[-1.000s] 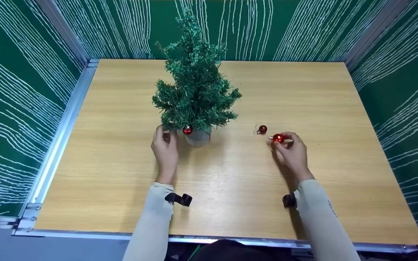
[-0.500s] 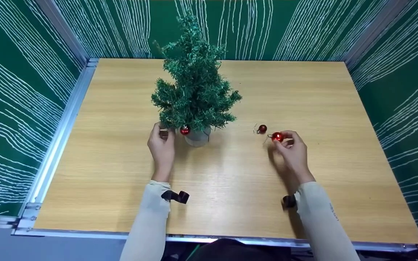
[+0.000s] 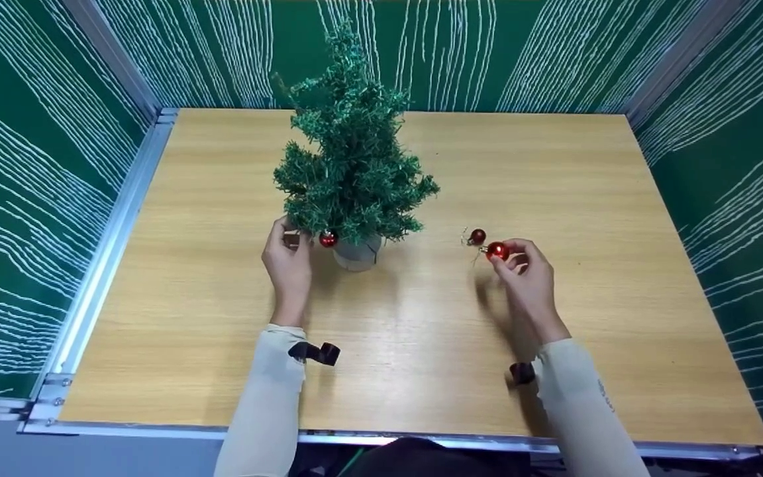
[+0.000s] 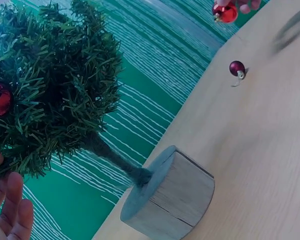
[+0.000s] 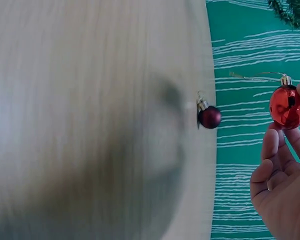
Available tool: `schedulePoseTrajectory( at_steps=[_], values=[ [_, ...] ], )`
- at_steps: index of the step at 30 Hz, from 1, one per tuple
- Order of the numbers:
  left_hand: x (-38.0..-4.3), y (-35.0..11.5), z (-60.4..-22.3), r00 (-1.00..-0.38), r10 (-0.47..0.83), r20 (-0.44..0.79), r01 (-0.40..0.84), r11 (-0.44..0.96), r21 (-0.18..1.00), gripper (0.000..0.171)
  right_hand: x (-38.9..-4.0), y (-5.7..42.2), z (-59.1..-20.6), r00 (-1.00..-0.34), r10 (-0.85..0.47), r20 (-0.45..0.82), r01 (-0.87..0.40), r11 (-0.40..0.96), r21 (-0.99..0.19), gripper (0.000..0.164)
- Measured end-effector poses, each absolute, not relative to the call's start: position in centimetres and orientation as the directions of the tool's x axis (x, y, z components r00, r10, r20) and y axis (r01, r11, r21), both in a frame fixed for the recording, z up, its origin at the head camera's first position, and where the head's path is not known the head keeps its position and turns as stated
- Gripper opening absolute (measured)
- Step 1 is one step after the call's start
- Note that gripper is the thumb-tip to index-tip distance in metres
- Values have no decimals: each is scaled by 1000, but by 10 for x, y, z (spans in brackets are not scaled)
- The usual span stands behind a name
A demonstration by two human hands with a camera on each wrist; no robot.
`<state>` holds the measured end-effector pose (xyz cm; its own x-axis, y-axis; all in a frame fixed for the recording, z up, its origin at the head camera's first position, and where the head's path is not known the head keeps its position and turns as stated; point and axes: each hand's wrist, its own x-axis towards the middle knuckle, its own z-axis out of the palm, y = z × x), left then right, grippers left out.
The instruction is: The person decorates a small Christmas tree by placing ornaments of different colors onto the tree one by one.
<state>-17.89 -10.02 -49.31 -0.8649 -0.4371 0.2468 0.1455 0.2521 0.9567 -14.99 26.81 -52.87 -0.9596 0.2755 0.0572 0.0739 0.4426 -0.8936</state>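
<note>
A small green artificial Christmas tree [image 3: 355, 152] stands in a round wooden base [image 4: 177, 200]. One shiny red bauble [image 3: 328, 239] hangs low at its front left. My left hand [image 3: 289, 262] is at the lower left branches, pinching a branch tip between thumb and fingers; the fingertips are partly hidden in the needles. To the right of the tree, my right hand [image 3: 530, 278] holds another shiny red bauble [image 5: 288, 106] above the table between thumb and fingers. A gold cap and thin hanging string [image 5: 255, 76] show on it.
A darker red bauble [image 3: 477, 236] with a string lies on the wooden table [image 3: 554, 172], just beyond my right hand. Green walls [image 3: 739, 165] with white lines enclose the back and sides. A metal rail [image 3: 100, 258] runs along the left edge.
My left hand has moved slightly left, and the tree's lower branches with the hung bauble have shifted left too. My right hand has carried its bauble a little to the left.
</note>
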Motion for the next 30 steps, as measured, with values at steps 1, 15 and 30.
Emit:
schedulePoseTrajectory(
  at_steps=[1,15,30],
  values=[
    [-179,-101,-493,-864,-440,246,143,255,956,13,-150,266,-528,-960,275,58,72,442,-894,33],
    [-177,-104,-497,-872,-428,237,131,261,956,16,-144,247,-511,-944,222,245,-111,485,-867,28],
    [-170,-104,-503,-866,-436,244,105,319,942,14,-142,238,-494,-930,220,295,-168,459,-872,26]
  ],
)
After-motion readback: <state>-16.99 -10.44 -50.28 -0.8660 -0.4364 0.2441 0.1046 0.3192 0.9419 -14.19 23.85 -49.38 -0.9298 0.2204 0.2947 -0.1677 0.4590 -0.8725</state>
